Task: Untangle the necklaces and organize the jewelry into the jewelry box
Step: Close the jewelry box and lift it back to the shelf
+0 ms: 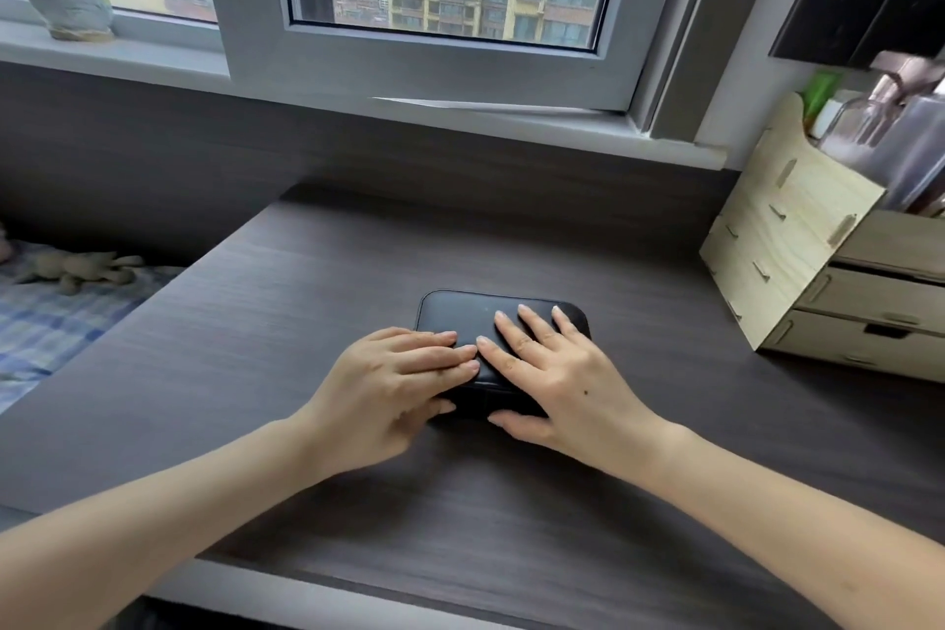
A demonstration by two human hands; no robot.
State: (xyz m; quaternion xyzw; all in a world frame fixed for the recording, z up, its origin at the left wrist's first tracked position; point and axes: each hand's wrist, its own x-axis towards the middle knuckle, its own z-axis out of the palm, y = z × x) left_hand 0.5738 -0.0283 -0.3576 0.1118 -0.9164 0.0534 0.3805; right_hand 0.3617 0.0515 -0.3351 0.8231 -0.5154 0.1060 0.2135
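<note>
Two hands rest on the one task item in view: a black, round-cornered, leather-look jewelry box (460,317), lid down, lying on the dark wood-grain desk (307,281) directly ahead of the person. Its long axis runs left to right across the body, so each hand covers one half. The left hand (394,384) lies with straight fingers flat across the near-left part of the lid, thumb against the front wall. The right hand (557,373) is spread flat over the right half, fingers extended toward the far edge, thumb also at the front wall. Neither hand is curled round anything, and both are equally near the box. Judgement: the task has barely begun. The lid must come up first, and the thumbs at the near wall suggest the opening seam faces the person, with the hinge on the far side, though neither is visible. No necklaces or other jewellery can be seen; whether they are inside cannot be told. To the right, well apart, stands a pale plywood drawer organiser (782,240). A grey-framed window (255,41) lies beyond, and a checked bed cover (46,322) lies to the left. Nothing stands between the box and the window wall to block a lid swinging back.
</note>
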